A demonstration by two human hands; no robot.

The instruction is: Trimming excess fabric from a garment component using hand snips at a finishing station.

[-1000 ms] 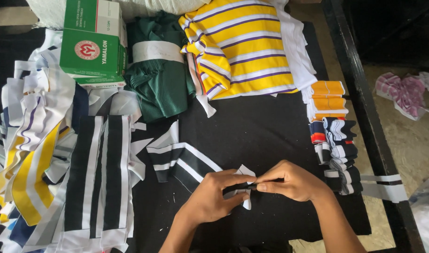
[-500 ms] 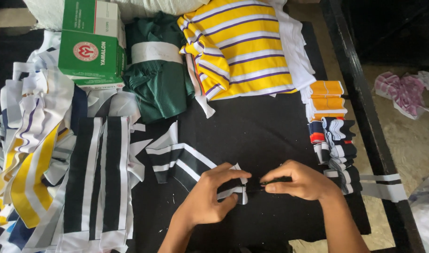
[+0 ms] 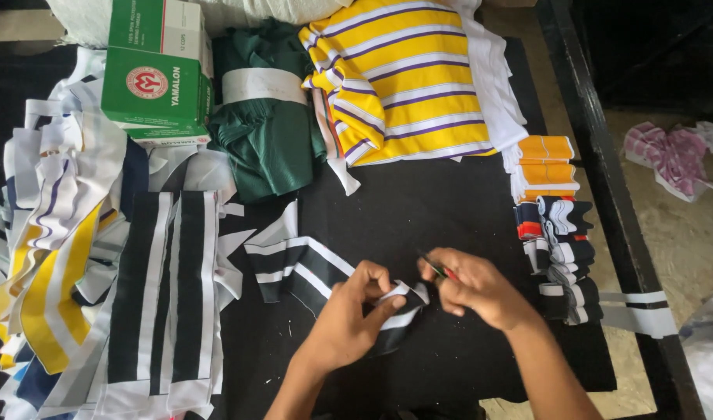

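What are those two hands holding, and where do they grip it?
The left hand pinches the end of a black-and-white striped strip. The right hand grips a small tool by its handle.

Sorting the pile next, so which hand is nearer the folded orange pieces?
Right. The right hand sits below-left of the orange pieces; the left hand is farther left.

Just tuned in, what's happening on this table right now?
A person is working on a black-and-white striped knit strip on a black table. The left hand pinches the strip's end, while the right hand holds a small cutting tool at that end. Sorted folded pieces are stacked on the right, with a yellow striped garment and a green box behind.
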